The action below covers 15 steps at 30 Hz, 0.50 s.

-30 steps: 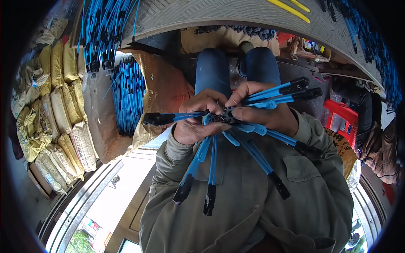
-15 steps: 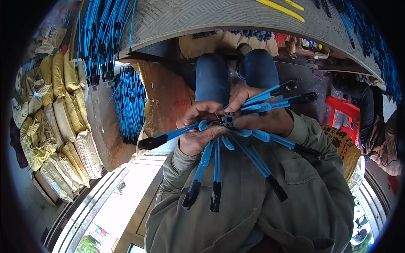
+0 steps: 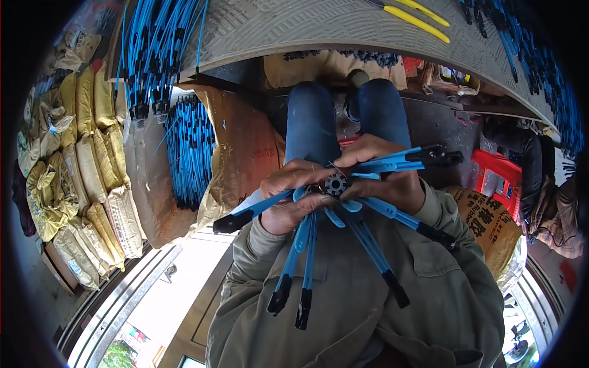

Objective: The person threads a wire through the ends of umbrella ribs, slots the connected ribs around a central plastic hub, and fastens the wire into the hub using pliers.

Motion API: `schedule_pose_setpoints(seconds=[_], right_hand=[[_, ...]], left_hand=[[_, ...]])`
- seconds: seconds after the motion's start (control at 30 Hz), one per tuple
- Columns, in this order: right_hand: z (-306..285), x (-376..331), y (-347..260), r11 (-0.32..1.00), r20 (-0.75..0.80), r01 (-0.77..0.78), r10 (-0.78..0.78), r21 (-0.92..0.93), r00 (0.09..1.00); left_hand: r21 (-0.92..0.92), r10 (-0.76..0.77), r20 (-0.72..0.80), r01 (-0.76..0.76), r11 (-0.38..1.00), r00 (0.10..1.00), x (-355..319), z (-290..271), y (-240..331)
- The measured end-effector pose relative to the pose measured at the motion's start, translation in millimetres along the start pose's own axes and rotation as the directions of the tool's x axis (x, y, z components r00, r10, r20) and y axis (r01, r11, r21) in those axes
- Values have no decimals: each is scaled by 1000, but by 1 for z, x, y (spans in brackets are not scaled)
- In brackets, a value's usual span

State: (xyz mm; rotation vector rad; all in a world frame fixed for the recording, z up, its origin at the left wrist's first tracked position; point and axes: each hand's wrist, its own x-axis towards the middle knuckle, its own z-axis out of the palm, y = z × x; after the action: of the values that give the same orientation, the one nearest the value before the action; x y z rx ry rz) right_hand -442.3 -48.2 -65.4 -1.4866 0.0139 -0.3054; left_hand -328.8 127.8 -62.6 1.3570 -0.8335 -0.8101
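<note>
In front of my torso, a small black notched round hub (image 3: 335, 184) is held between both hands, with several blue plastic arms (image 3: 375, 248) fanned out around it, each tipped in black. My left hand (image 3: 281, 205) is closed, its thumb and fingers pinching the hub's left side, and one blue arm passes out past it to the left. My right hand (image 3: 402, 191) is closed on the hub's right side, with blue arms lying across and below its fingers. A thin wire-like piece shows at the hub's upper edge. The fingers partly hide where the arms meet the hub.
Ahead is a grey patterned table (image 3: 294, 27) with yellow-handled pliers (image 3: 420, 21) and bundles of blue arms (image 3: 156, 49). An open sack (image 3: 239, 132) of blue pieces stands at left, beside stacked bags (image 3: 92, 165). At right are a red plastic stool (image 3: 500, 178) and a brown sack (image 3: 485, 227).
The hub has shifted slightly right and down in view. The two upper-right blue arms have drawn closer together, and the lower arms have swung a little. My right fingers have moved up around the hub.
</note>
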Motion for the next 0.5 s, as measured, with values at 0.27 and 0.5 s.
schedule_pose_setpoints(seconds=[0.27, 0.5], right_hand=[[-4, -5, -8, 993, 55, 89, -85, -81, 995], [-3, -1, -7, 987, 138, 149, -140, -60, 981]], left_hand=[[-438, -195, 117, 227, 870, 974, 7, -3, -1], [-395, -184, 298, 296, 870, 937, 13, -15, -3]])
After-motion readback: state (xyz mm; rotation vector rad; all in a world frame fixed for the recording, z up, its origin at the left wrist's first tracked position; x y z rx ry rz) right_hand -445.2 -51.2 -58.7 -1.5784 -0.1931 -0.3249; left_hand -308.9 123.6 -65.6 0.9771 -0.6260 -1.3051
